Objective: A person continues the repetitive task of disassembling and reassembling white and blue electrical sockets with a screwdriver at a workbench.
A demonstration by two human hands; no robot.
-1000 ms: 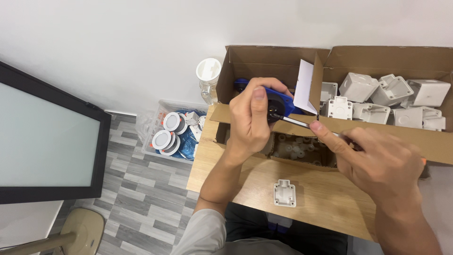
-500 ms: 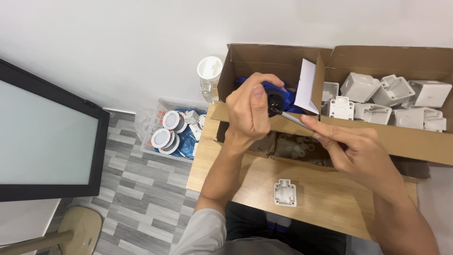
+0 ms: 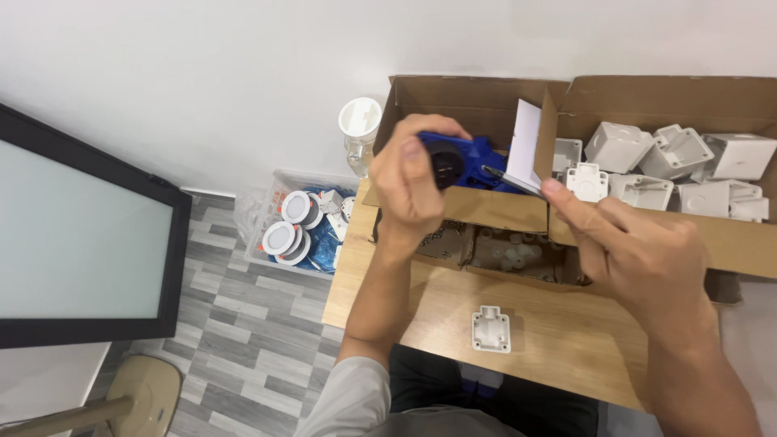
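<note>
My left hand (image 3: pixel 417 182) grips a blue socket part (image 3: pixel 461 158); at its 3 o'clock, my right hand (image 3: pixel 639 251) pinches a screwdriver (image 3: pixel 511 181).

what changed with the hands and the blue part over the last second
The right hand drew in closer, bringing its thin screwdriver up to the blue part. The left hand kept hold of the blue part, shifting slightly. Nothing was let go. The white part on the wooden table and the white boxes in the cardboard carton stayed as they were.
</note>
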